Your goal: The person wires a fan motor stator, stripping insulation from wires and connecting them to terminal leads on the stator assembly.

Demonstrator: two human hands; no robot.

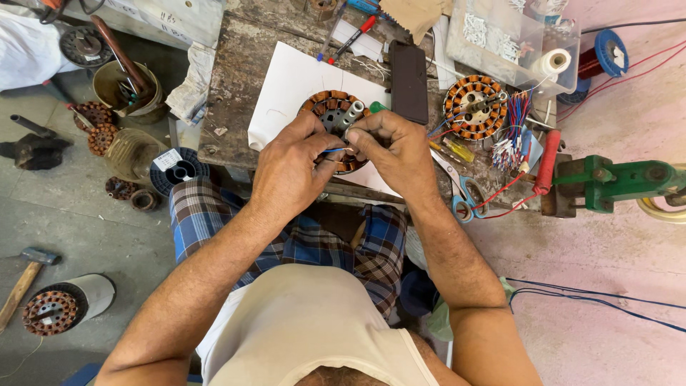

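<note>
Head view: both hands meet over the wound stator (336,114) on white paper (286,86).
Left hand (289,171): fingers pinched on thin wire (330,151) at the stator's near edge.
Right hand (393,146): clenched on that edge, equally near.
Wire axis: runs left-right between the hands.

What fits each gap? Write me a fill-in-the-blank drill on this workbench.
1. Both hands, left hand and right hand, work on a copper-wound stator lying on a sheet of ____ paper.
2. A second stator lies to its ____.
3. The hammer lies on the ____.
4. The vise is painted ____.

Missing words: white; right; floor; green
</note>
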